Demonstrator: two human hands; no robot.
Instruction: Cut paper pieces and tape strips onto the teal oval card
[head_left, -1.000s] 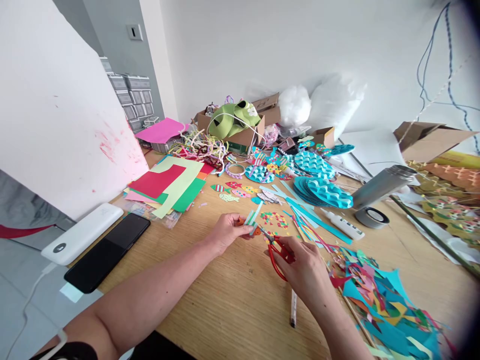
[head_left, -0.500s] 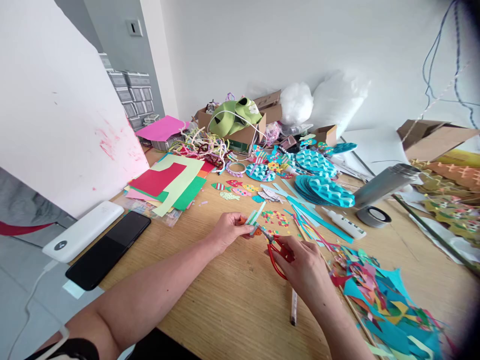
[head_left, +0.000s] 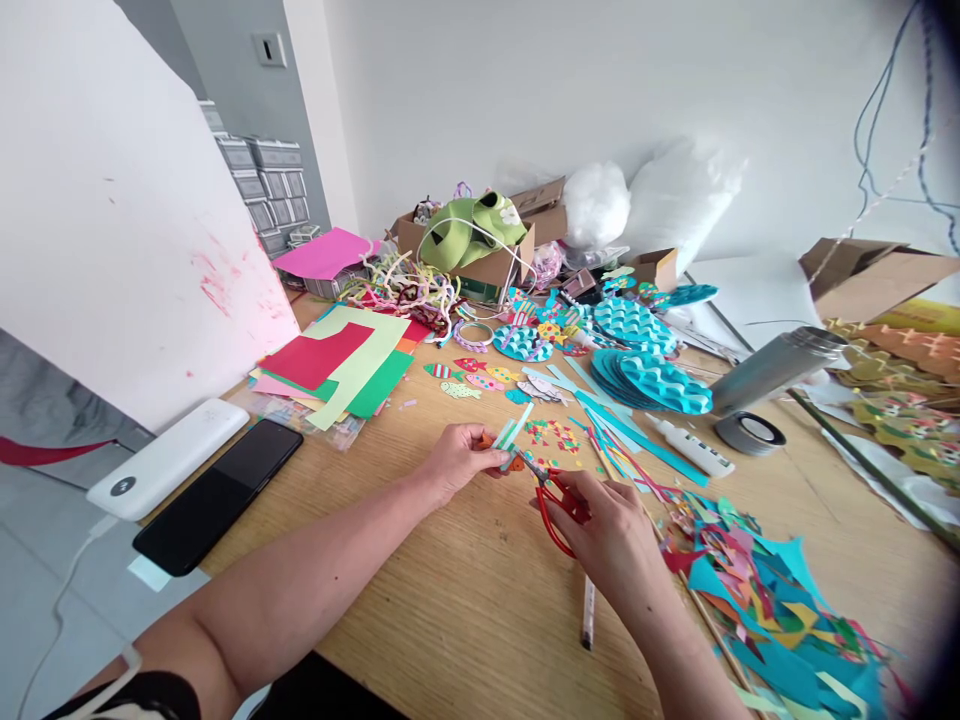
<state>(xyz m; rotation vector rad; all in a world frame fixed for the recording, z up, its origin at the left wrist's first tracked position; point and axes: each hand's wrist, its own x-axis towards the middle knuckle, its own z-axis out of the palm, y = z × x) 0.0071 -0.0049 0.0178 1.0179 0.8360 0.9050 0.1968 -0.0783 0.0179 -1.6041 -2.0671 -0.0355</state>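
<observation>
My left hand pinches an orange paper piece together with light blue-green paper strips that stick up past the fingertips. My right hand is wrapped round the red handles of a pair of scissors. The scissors' blades point up and left, right at the orange paper; whether they are biting into it I cannot make out. Just beyond the hands lie tiny coloured paper bits and several paper fish.
Coloured paper sheets lie at left, near a black phone and white power bank. At right are blue wavy discs, a glue bottle, a metal flask and a heap of paper scraps.
Both hands keep almost the same place and grip, still on the paper and the scissors. The whole view has shifted very slightly.
</observation>
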